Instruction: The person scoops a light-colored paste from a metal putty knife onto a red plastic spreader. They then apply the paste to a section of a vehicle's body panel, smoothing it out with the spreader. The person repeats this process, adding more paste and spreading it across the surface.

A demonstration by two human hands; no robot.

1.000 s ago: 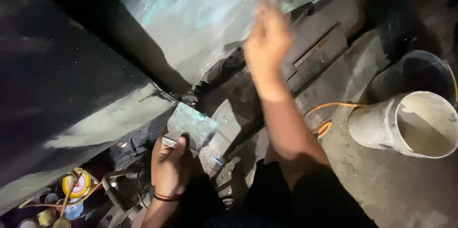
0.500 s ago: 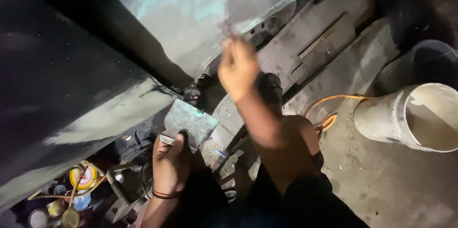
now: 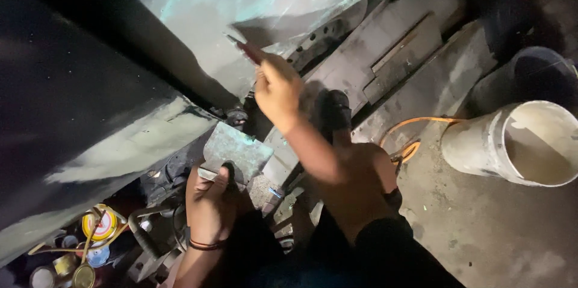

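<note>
A putty knife (image 3: 244, 49) is gripped in the raised right hand (image 3: 278, 86), while the left hand (image 3: 211, 200) clamps a flat board (image 3: 236, 151).

The left hand (image 3: 212, 203) sat low near the body, fingers curled shut and thumb pressed up over what it gripped, a dark band round the wrist. The right hand (image 3: 277, 88) reached forward and up on an extended bare forearm, fingers pinched closed, knuckles toward the camera.
</note>
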